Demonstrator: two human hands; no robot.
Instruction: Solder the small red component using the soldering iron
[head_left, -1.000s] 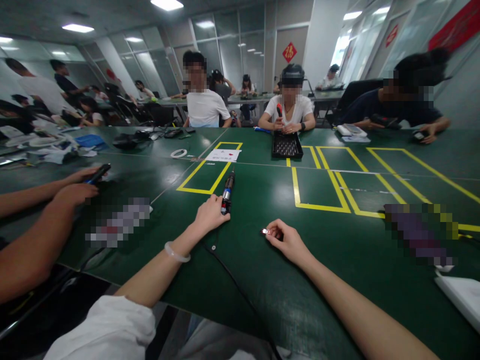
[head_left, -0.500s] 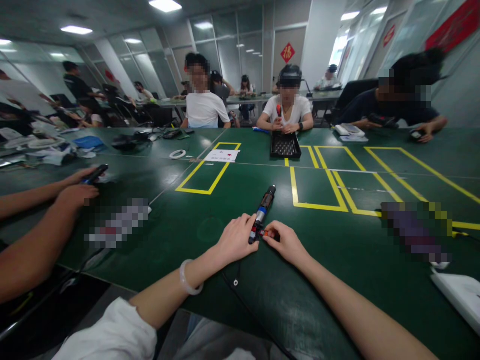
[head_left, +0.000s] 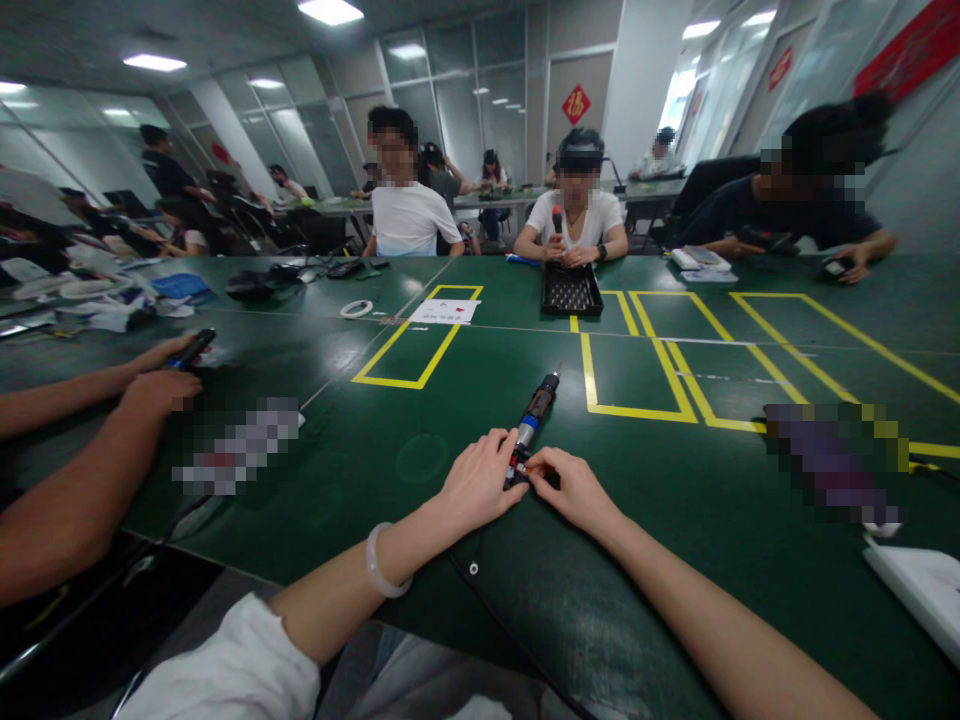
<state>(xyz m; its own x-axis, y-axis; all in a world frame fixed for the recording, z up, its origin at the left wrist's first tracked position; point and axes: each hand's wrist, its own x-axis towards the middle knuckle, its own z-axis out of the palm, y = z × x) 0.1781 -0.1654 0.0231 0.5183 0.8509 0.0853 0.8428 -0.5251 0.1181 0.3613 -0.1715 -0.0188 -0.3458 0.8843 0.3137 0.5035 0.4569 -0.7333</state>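
An electric screwdriver, slim and dark with a blue ring and a silver section, lies slanted on the green table. Its thin bit points away from me. My left hand is wrapped round its near end, which the fingers partly cover. Against the right side of that end, my right hand is closed, thumb and forefinger together at a small red part. Fingers hide most of this part, so I cannot tell whether it is joined to the screwdriver. A black cord with a small ring runs below my left wrist.
Yellow tape rectangles mark the table. Across it, a person holds a red-handled tool over a black tray. A co-worker's hands are at left. A white paper, a tape roll and a white device lie around.
The screwdriver's front has shifted slightly right, and its thin bit shows more clearly. My right fingers sit closer to the screwdriver, covering more of the red part.
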